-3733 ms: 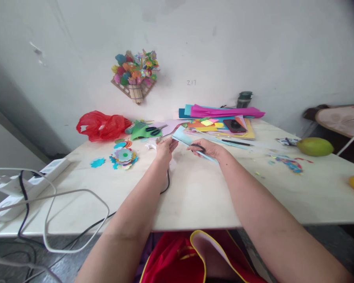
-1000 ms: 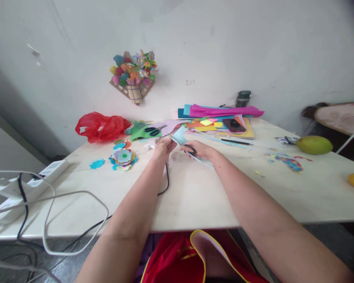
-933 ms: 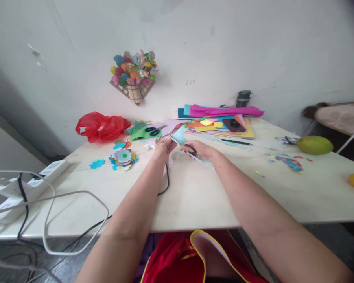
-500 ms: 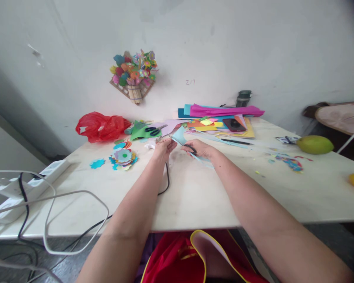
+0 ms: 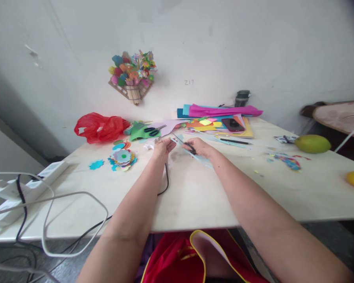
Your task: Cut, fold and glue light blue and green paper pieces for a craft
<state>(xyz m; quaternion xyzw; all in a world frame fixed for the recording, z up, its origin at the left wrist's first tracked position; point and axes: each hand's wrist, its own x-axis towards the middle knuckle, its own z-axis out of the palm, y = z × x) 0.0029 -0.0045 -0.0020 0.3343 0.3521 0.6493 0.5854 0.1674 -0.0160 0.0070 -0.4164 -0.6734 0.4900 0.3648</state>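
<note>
My right hand (image 5: pixel 201 147) is closed around the dark handles of a pair of scissors (image 5: pixel 190 148), whose thin blades reach up and left towards my other hand. My left hand (image 5: pixel 164 147) pinches the end of a light blue paper strip (image 5: pixel 199 158). That strip runs along the scissors and trails under my right hand. How far the blades are parted is hard to make out. Left of my left hand lies a small white object (image 5: pixel 149 146). Farther left is a stack of paper flower cutouts (image 5: pixel 123 157), with a single blue cutout (image 5: pixel 96 164) beside it.
Behind my hands lie another pair of scissors (image 5: pixel 155 130) on green paper (image 5: pixel 138 133), coloured sheets (image 5: pixel 208 127) and a phone (image 5: pixel 233 125). A red plastic bag (image 5: pixel 100 127) and power strip (image 5: pixel 32 192) with loose cables are left. A green mango (image 5: pixel 312 144) sits right.
The scissors' blade has swung up between my hands, and the light blue paper that stood above it shows much less now. Both hands stay nearly in place.
</note>
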